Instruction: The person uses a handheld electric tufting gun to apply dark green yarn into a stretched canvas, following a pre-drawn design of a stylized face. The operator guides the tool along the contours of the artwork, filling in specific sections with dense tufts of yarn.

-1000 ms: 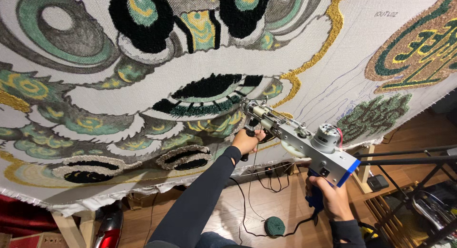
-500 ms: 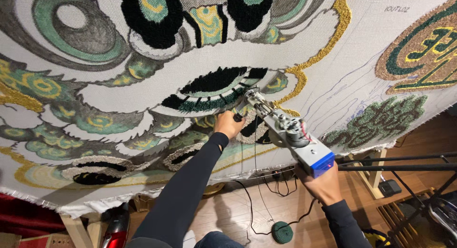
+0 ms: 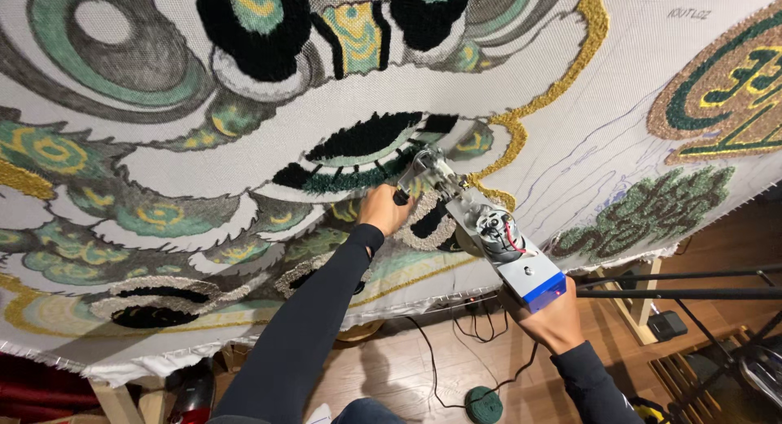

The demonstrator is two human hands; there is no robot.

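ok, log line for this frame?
left hand: grips front handle | right hand: holds rear of tufting gun | tip: against cloth | cord: hangs to floor

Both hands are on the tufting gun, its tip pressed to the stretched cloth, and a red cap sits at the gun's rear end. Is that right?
Not quite: the cap at the rear end is blue, not red, as the head view shows. The rest holds: the left hand grips the front handle, the right hand holds the rear, and the tufting gun has its tip against the stretched cloth.
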